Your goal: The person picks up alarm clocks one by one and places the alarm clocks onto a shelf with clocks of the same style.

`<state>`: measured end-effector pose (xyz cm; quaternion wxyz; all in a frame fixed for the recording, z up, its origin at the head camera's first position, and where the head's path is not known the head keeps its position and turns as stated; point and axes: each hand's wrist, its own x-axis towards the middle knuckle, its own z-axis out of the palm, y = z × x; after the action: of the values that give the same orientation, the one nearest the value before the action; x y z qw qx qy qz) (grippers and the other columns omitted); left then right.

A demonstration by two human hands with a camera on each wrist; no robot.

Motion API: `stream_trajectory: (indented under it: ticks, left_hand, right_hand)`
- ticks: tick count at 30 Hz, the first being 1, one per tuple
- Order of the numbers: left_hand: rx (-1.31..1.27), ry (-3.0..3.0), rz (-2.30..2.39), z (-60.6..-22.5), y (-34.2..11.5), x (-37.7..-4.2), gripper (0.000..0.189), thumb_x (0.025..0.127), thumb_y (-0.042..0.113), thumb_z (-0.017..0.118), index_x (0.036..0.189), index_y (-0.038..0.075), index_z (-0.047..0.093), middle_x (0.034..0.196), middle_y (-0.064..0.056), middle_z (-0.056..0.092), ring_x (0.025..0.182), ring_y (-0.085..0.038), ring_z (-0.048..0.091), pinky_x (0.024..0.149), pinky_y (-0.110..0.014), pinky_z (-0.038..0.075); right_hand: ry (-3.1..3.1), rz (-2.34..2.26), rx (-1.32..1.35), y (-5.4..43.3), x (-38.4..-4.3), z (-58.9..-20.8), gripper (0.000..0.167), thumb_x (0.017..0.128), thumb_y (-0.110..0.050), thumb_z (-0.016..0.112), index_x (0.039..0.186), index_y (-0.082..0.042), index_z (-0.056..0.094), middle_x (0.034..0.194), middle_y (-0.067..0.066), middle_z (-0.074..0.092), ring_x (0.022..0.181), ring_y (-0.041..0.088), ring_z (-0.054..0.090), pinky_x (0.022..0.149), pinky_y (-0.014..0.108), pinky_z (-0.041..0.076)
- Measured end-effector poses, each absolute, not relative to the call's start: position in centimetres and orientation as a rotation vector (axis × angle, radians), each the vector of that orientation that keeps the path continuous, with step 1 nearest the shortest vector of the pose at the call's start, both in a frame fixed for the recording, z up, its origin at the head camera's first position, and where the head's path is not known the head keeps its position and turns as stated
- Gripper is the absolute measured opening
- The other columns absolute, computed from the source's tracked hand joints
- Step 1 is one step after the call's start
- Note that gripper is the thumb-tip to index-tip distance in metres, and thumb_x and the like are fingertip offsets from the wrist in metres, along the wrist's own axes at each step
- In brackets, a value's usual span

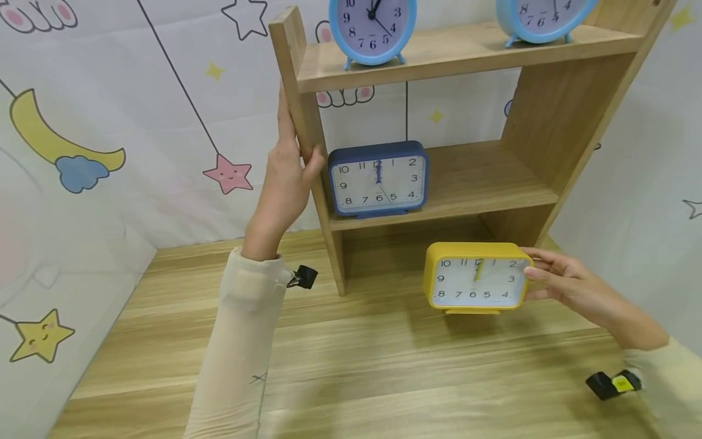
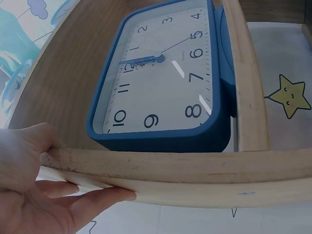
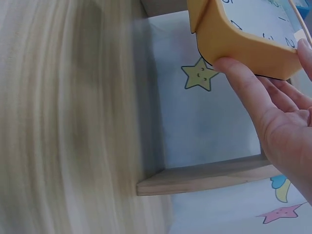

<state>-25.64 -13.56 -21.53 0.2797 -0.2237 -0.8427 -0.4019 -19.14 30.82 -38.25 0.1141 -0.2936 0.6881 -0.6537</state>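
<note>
My right hand [image 1: 576, 286] grips a yellow rectangular alarm clock [image 1: 477, 292] by its right end, thumb at the front edge. The clock is held upright in the air before the shelf's lowest space. In the right wrist view, fingers [image 3: 239, 78] press against the clock's yellow side [image 3: 253, 53]. My left hand [image 1: 287, 177] holds the left side panel of a wooden shelf [image 1: 314, 134], thumb over the front edge and fingers along the outside. Beside it, a blue rectangular alarm clock [image 1: 378, 183] stands at the left of the middle shelf, large in the left wrist view [image 2: 161, 73].
On the top shelf stand two light-blue round alarm clocks, one at the left [image 1: 373, 58] and one at the right [image 1: 543, 38], both cut off by the frame. The shelf rests on a wood-grain surface [image 1: 340, 372]. Behind hangs a white patterned cloth [image 1: 137, 122].
</note>
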Motion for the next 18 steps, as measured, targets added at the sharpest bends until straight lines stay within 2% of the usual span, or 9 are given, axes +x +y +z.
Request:
stream_trajectory:
  ticks: [5, 18]
  left_hand:
    - [-0.605, -2.255, -1.075, -21.6, -13.6, -25.7, 0.086, 0.099, 0.006, 0.050, 0.160, 0.026, -0.008, 0.153, -0.009, 0.042, 0.121, -0.023, 0.055, 0.095, -0.037, 0.049]
    - [-0.607, -2.254, -1.061, -21.7, -13.6, -25.8, 0.086, 0.100, 0.007, 0.050, 0.160, 0.024, -0.008, 0.152, -0.012, 0.042, 0.121, -0.024, 0.055, 0.095, -0.038, 0.050]
  right_hand:
    - [1.984, -1.912, -0.936, 31.1, -19.4, -37.2, 0.049, 0.104, 0.010, 0.031, 0.145, -0.008, 0.048, 0.131, 0.006, 0.060, 0.112, 0.021, 0.063, 0.080, 0.044, 0.057]
    - [1.851, -1.953, -1.039, 32.1, -20.5, -34.8, 0.049, 0.103, 0.014, 0.026, 0.145, 0.001, 0.045, 0.134, 0.010, 0.059, 0.115, 0.022, 0.062, 0.083, 0.041, 0.057]
